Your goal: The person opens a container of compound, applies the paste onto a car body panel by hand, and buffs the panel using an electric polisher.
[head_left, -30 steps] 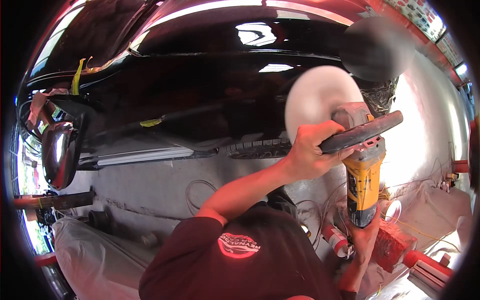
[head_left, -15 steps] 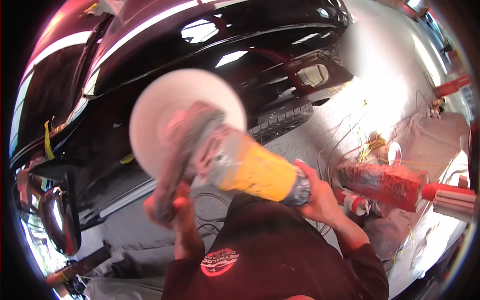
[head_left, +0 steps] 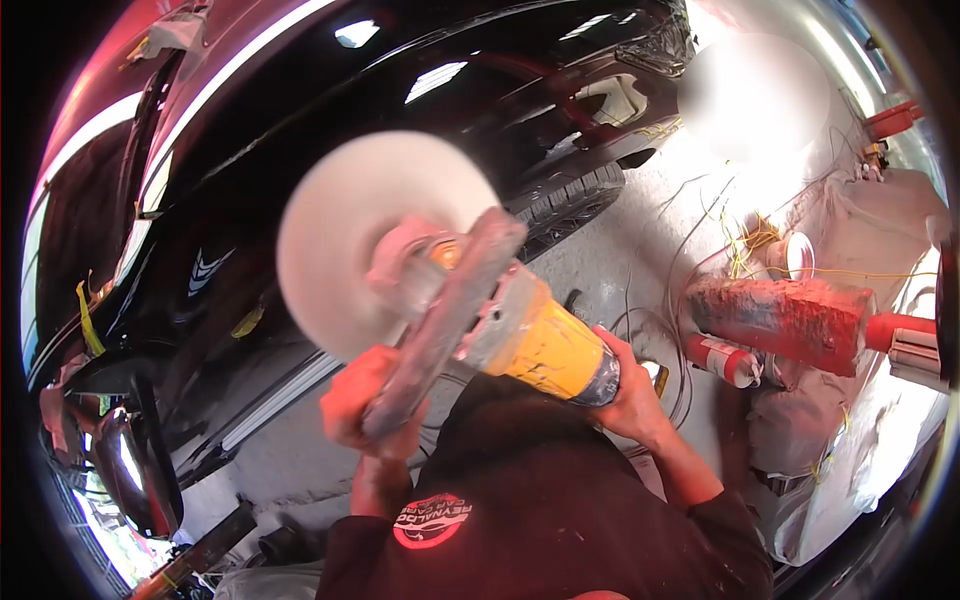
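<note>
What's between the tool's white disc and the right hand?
In the head view, from the white disc to the right hand: the tool's pinkish front, dark handle, grey housing, yellow body and dark end cap.

Left fingers (head_left: 352, 392) grip the handle (head_left: 448, 322) of a polisher (head_left: 552, 345), right fingers (head_left: 615, 350) its rear (head_left: 601, 378), beside a black car (head_left: 240, 220).

A grey concrete floor (head_left: 648, 232) whitens under strong glare (head_left: 735, 185) at upper right. On it are loose cables (head_left: 686, 385), a tangled yellow cord (head_left: 748, 243), a white tub (head_left: 797, 257) and a scuffed red beam (head_left: 785, 315). Pale sheeting (head_left: 860, 222) drapes the right side; daylight (head_left: 115, 535) brightens the lower-left edge.
</note>
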{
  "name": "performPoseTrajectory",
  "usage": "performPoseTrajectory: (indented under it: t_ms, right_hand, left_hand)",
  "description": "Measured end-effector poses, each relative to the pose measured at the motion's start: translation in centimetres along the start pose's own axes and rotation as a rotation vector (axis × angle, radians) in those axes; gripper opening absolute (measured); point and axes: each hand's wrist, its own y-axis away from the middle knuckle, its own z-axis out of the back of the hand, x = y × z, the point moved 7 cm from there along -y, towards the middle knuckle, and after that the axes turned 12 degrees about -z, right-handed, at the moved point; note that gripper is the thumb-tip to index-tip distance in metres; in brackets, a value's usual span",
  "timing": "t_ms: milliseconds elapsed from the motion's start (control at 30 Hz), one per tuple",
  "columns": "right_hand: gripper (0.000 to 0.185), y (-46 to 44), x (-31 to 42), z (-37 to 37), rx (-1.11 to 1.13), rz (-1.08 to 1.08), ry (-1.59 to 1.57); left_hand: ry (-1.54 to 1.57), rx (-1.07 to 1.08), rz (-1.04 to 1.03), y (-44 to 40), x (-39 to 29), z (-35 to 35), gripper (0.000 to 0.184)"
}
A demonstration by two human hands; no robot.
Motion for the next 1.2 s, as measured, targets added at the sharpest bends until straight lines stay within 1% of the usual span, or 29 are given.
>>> performPoseTrajectory:
  t_ms: [33,100,167,267,300,500,600,633,733,767,867,1033,1133,1200]
  right_hand:
    - [0.091,0.2,-1.1,0.4,-0.037,-0.017,-0.022]
    - [0.092,0.5,-2.7,1.5,-0.099,-0.017,-0.038]
    - [0.092,0.8,-4.2,2.6,-0.133,-0.036,-0.048]
    - [0.093,0.8,-5.9,4.3,-0.154,-0.093,-0.047]
    - [0.094,0.7,-6.1,4.8,-0.161,-0.109,-0.043]
    - [0.094,-0.8,-7.6,9.0,-0.209,-0.156,-0.112]
    - [0.096,-2.1,-8.6,11.5,-0.229,-0.163,-0.134]
    - [0.097,-2.6,-9.0,12.4,-0.229,-0.166,-0.135]
    - [0.098,-4.2,-10.3,14.5,-0.250,-0.166,-0.173]
    - [0.097,-4.8,-10.8,15.0,-0.264,-0.171,-0.239]
    - [0.095,-6.2,-11.0,16.6,-0.292,-0.159,-0.203]
    - [0.091,-7.1,-11.8,16.4,-0.343,-0.176,-0.220]
    - [0.091,-6.9,-12.4,14.6,-0.344,-0.188,-0.254]
    - [0.092,-6.1,-12.4,12.7,-0.343,-0.176,-0.270]
  left_hand:
    - [0.024,0.058,-0.004,-0.2,0.4,-1.4,0.041]
    - [0.049,0.141,-0.022,-0.9,1.0,-4.5,0.036]
    - [0.052,0.191,-0.056,-1.8,1.2,-7.5,0.027]
    - [0.027,0.270,0.126,-0.7,3.2,-10.5,0.027]
    - [0.063,0.223,0.093,-0.7,3.4,-11.5,0.027]
    - [0.022,0.314,0.094,-3.3,4.3,-18.1,0.026]
    - [0.006,0.431,0.022,-3.6,5.6,-21.4,0.034]
    - [0.025,0.431,0.002,-4.0,5.7,-22.7,0.034]
    - [0.050,0.432,-0.012,-5.2,6.7,-26.1,0.034]
    - [0.049,0.414,-0.014,-5.8,6.9,-27.3,0.031]
    - [0.040,0.459,-0.055,-7.3,7.2,-30.3,0.027]
    - [0.134,0.454,-0.033,-8.2,8.3,-32.8,0.024]
    - [0.101,0.492,-0.076,-7.7,8.3,-31.6,0.027]
    - [0.025,0.543,-0.112,-7.2,7.6,-29.4,0.031]
